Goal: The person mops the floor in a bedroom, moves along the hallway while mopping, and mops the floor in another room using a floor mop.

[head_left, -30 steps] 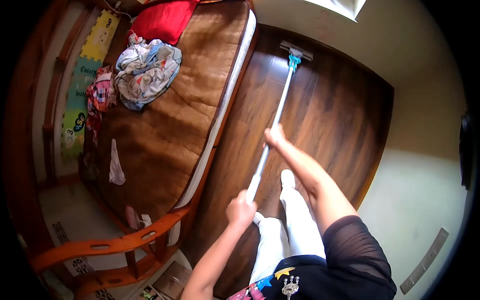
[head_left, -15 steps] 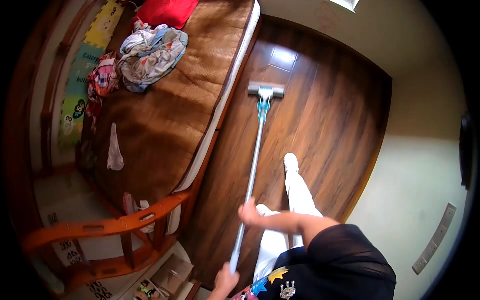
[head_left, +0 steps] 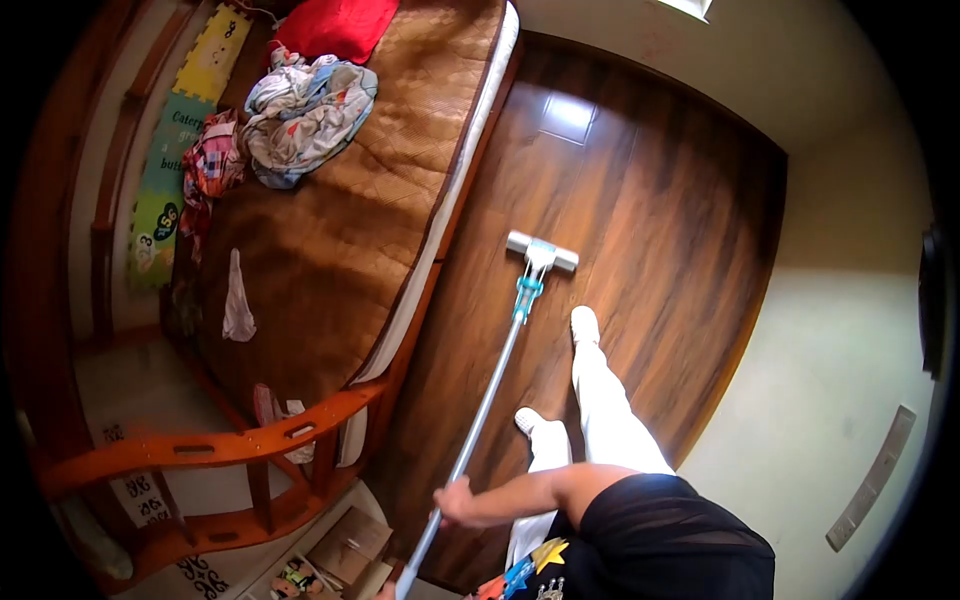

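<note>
A sponge mop (head_left: 487,400) with a long grey handle slants across the wooden floor. Its white head (head_left: 541,254) with teal fittings rests on the boards, tilted a little, ahead of the feet. My right hand (head_left: 455,501) is closed around the lower part of the handle in view. At the bottom edge, my left hand (head_left: 385,593) is at the handle's near end, mostly cut off by the frame. My white shoes (head_left: 585,325) stand to the right of the handle.
On the left, a bed (head_left: 330,250) with a brown mat carries crumpled cloths (head_left: 310,120) and a red cloth (head_left: 340,28). An orange wooden bed rail (head_left: 215,450) curves at lower left, near a cardboard box (head_left: 352,540). A pale wall (head_left: 820,380) bounds the floor on the right.
The mop head has come back toward my feet and turned slightly. Both my hands have moved down and left with the handle, the left one nearly out of frame.
</note>
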Action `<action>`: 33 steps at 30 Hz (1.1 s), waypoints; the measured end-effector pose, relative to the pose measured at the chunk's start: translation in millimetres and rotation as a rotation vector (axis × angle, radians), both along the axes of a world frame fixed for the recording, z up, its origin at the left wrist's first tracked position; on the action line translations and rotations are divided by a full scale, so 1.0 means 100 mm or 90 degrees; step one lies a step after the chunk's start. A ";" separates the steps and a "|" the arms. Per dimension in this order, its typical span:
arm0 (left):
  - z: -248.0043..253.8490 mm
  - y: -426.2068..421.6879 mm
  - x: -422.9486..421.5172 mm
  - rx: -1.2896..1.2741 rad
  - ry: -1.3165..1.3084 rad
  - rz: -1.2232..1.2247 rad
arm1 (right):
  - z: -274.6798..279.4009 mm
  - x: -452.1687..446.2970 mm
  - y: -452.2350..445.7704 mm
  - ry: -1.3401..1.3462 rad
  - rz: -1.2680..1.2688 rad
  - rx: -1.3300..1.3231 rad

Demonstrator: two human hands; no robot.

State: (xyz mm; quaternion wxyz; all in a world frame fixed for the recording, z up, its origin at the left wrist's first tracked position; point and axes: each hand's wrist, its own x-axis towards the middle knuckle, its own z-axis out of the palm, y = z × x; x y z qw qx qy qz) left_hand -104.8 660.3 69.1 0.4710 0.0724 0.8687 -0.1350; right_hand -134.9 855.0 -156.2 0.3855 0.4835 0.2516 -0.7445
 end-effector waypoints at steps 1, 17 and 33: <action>-0.31 0.05 -0.08 0.005 0.006 -0.033 | -0.14 -0.14 0.34 0.019 -0.024 0.033; -2.42 6.08 -1.57 0.360 -0.095 -0.050 | -1.81 -1.59 6.36 -0.016 0.002 0.671; -0.96 0.38 1.00 0.012 -0.129 -0.019 | -0.84 1.12 0.56 -0.003 0.097 0.311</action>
